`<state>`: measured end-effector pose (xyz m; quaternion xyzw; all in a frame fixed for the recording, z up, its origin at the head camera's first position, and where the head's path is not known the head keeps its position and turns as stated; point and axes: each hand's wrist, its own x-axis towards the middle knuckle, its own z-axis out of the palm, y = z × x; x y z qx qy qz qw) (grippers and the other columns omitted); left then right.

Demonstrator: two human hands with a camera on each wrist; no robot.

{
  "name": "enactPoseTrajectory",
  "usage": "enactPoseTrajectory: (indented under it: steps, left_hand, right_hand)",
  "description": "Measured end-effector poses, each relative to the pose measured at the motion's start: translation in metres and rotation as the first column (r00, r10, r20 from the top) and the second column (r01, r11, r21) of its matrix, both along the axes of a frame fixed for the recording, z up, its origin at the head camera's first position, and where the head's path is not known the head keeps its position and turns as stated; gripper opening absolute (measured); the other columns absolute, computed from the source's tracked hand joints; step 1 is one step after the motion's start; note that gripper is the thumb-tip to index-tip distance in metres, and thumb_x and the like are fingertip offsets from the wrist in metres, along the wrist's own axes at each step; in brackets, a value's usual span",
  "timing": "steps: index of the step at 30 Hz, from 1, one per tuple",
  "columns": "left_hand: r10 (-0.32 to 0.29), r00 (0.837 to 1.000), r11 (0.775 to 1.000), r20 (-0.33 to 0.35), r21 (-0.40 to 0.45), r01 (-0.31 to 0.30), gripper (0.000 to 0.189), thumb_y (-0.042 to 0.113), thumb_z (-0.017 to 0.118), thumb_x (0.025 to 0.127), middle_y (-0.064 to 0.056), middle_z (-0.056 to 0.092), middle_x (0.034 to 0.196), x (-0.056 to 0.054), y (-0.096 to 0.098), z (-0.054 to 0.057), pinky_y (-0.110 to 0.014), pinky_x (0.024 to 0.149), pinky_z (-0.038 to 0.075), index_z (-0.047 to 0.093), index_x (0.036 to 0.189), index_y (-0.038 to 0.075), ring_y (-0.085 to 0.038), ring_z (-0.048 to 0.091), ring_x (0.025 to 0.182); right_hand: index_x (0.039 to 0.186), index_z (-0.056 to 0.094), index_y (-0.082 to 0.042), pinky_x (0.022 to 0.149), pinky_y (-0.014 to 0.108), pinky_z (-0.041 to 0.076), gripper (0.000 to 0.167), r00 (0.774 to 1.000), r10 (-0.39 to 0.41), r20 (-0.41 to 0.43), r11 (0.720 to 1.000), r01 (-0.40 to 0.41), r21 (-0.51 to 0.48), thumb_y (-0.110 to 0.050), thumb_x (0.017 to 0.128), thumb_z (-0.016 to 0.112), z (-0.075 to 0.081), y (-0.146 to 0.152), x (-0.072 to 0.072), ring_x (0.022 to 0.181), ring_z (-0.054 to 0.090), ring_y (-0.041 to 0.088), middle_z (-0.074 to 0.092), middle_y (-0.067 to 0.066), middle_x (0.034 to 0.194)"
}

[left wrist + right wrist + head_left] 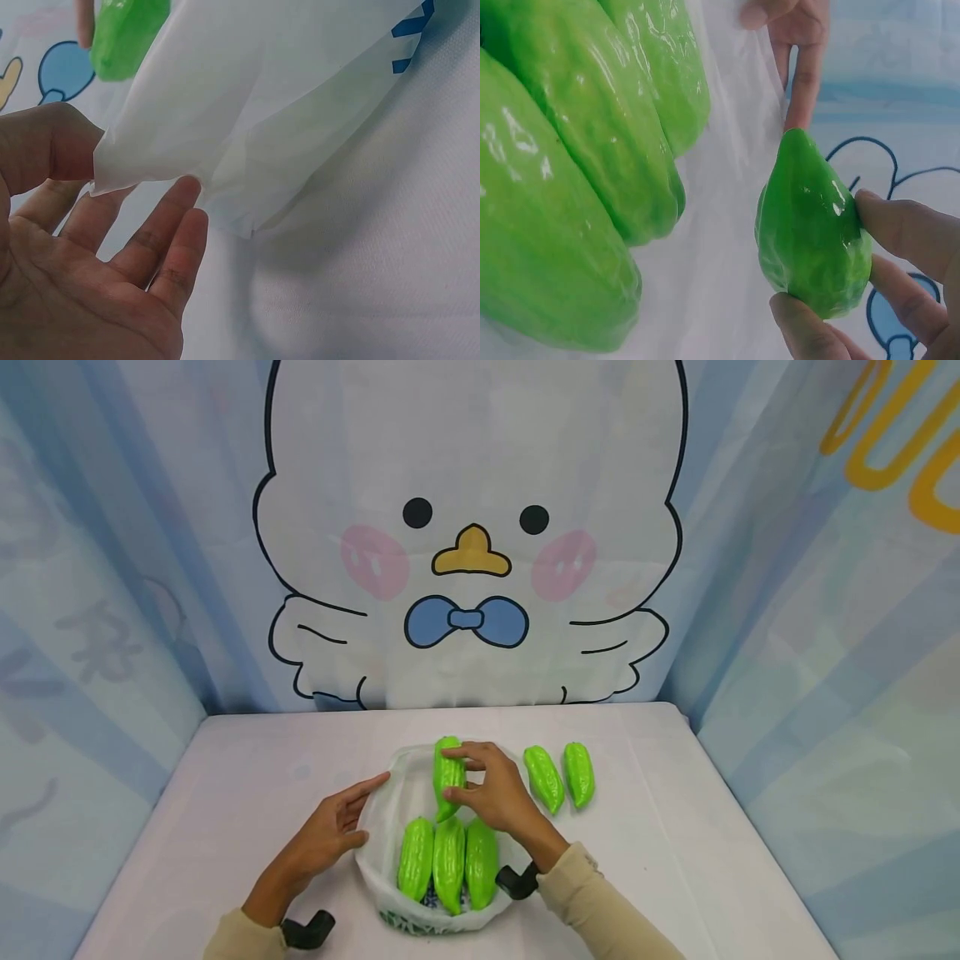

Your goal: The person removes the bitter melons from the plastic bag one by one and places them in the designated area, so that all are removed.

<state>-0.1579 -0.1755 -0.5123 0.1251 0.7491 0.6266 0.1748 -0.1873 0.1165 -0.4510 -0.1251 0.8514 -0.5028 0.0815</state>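
Observation:
My right hand [491, 785] pinches a bright green, ridged, glossy bitter melon [447, 777] between thumb and fingers. It hangs over the far part of a round container lined with a white plastic bag [378, 860], its pointed end downward. Three more bitter melons [448, 864] lie side by side in the near half of that container. My left hand [322, 835] is at the container's left side, fingers spread and fairly straight, index fingertip and thumb at the bag's rim. In the left wrist view, the fingers [180, 262] touch the loose bag edge [172, 150].
Two more bitter melons [543, 779] lie on the white-covered table [675, 860], right of the container. A cartoon-printed curtain [468, 460] stands behind the table, and further curtains [862, 693] flank it. Black wrist mounts [309, 931] sit at both sleeves.

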Motion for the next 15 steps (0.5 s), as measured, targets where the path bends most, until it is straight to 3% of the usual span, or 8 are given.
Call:
enactPoseTrajectory:
  steps: [15]
  left_hand:
    - [-0.006, 1.000, 1.000, -0.025, -0.014, 0.005, 0.086, -0.004, 0.066, 0.090, -0.015, 0.035, 0.172, 0.001, 0.001, 0.000, -0.056, 0.121, 0.044, 0.035, 0.168, 0.018, -0.043, 0.040, 0.155]
  right_hand:
    - [0.139, 0.072, -0.028, 0.098, 0.043, 0.063, 0.056, 0.991, -0.131, -0.021, 0.991, 0.131, 0.002, -0.011, 0.088, 0.086, 0.002, 0.032, -0.006, 0.140, 0.058, 0.036, 0.048, 0.008, 0.162]
